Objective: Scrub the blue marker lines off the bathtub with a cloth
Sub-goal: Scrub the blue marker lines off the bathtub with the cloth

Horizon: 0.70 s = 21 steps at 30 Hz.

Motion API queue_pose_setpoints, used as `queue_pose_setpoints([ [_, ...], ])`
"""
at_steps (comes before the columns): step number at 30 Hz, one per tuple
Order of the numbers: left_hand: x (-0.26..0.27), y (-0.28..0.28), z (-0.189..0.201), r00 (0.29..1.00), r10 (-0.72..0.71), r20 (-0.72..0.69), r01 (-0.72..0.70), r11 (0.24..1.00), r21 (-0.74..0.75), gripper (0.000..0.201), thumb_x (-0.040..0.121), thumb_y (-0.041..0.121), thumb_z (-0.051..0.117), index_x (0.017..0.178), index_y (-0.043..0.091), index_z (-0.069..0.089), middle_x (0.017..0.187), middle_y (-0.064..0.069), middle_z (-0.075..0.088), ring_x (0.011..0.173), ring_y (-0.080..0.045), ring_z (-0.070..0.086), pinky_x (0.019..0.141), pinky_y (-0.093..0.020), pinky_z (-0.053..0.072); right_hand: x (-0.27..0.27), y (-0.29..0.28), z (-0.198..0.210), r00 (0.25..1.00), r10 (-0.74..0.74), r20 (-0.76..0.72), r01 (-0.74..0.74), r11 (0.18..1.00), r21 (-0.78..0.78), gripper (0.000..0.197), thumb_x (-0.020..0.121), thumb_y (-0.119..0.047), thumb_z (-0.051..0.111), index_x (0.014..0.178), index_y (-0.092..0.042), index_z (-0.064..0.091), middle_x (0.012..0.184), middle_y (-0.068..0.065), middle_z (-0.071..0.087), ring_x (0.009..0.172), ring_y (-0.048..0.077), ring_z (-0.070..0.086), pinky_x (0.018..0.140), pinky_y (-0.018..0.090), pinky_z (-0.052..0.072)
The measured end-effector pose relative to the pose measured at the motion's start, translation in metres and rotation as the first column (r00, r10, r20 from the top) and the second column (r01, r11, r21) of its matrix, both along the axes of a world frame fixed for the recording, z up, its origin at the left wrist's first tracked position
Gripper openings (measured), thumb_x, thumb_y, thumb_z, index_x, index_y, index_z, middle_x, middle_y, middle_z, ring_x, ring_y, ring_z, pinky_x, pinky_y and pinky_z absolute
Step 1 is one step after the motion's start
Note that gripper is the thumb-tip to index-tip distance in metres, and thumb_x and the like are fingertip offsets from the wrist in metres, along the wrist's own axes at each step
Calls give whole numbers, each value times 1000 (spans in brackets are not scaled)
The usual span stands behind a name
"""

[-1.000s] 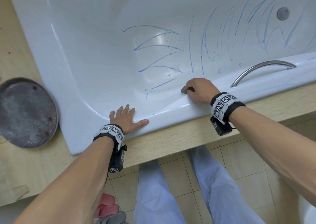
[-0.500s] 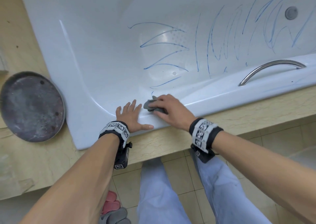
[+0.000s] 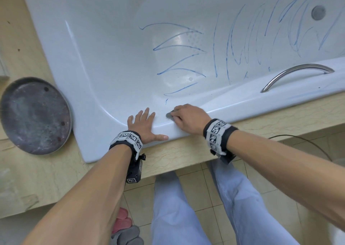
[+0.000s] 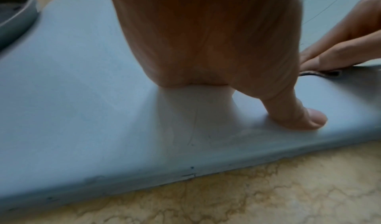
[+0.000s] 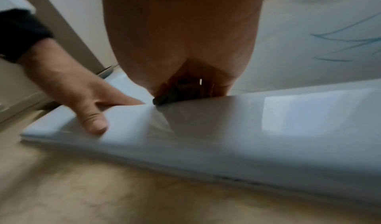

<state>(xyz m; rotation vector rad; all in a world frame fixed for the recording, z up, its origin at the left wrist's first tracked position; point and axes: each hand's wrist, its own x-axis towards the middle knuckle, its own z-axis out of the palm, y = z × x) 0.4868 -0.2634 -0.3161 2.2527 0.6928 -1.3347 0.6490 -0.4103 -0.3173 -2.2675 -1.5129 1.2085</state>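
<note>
1. The cloth (image 3: 170, 115), a small grey wad, sits on the tub's near rim (image 3: 233, 106), where the rim curves down into the basin.
2. The right hand (image 3: 188, 118) covers it, fingers curled over and gripping it, pressing it onto the enamel; only its left edge peeks out.
3. The nearest lines (image 3: 179, 90) lie just beyond the fingertips, down the inner wall: a short tick (image 3: 166, 101), then a long stroke slanting up to the right. The bulk of the scribble runs further right, along the basin floor.
4. So the next wipe likely goes forward and down, away from the body.
5. The left hand (image 3: 144, 125) lies flat beside it, fingers spread, bracing on the rim and holding nothing.
</note>
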Motion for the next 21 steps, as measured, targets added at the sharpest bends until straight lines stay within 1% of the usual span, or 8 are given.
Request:
queue_pose_setpoints([
  [5,1,0,1,1000,6,-1,-6,1000,-14,125,62,95,46,158,29,2,164,4,-16,151,-19,-11,120,-52,-5,89,-18,-22,999,3,52,12,958,-286,48,87,-45,31,122,-46,63,134,-8,61,115,21,60,96,36,49],
  [8,0,1,1,1000,9,-4,-9,1000,-19,125,62,96,46,158,29,1,164,4,-17,151,-19,-12,120,-53,-5,145,-35,-25,986,-41,163,109,896,-432,58,80,-55,27,124,-41,62,135,-2,59,118,26,58,101,40,46],
  [10,0,1,0,1000,11,-4,-11,1000,-22,126,62,96,46,158,29,1,164,4,-17,151,-19,-12,119,-53,-5,179,-49,-28,966,-44,256,172,848,-502,51,85,-49,31,126,-37,60,133,2,60,116,28,58,99,42,47],
  [12,0,1,-1,1000,12,-6,-12,1000,-24,127,61,96,45,158,29,1,164,4,-17,151,-20,-12,119,-53,-5,208,-62,-34,945,-37,325,219,809,-545,44,92,-42,36,129,-37,59,133,4,60,113,30,59,94,40,49],
  [15,-1,2,-2,1000,15,-12,-16,999,-33,127,60,97,45,158,29,0,164,4,-18,151,-20,-13,119,-53,-6,229,-68,-45,936,-17,351,234,778,-584,40,95,-41,36,114,-24,67,120,8,67,95,32,61,80,34,48],
  [17,-1,1,-3,1000,17,-12,-18,999,-35,127,61,96,45,158,29,-1,164,4,-18,151,-20,-13,119,-53,-6,229,-64,-50,938,18,346,214,755,-620,41,97,-39,36,111,-19,68,110,9,69,85,30,59,72,31,45],
  [19,-1,1,-4,1000,17,-9,-17,999,-32,127,61,97,45,158,29,-1,164,4,-19,151,-20,-13,119,-53,-7,226,-56,-55,942,60,331,180,742,-646,44,99,-42,35,119,-19,67,110,10,68,83,30,58,71,31,45],
  [21,-2,2,-5,1000,17,-10,-17,999,-31,127,61,97,44,158,30,-1,164,4,-19,151,-20,-13,119,-53,-6,224,-49,-59,949,107,296,125,733,-668,49,99,-50,34,129,-22,63,121,9,66,89,30,60,80,34,49],
])
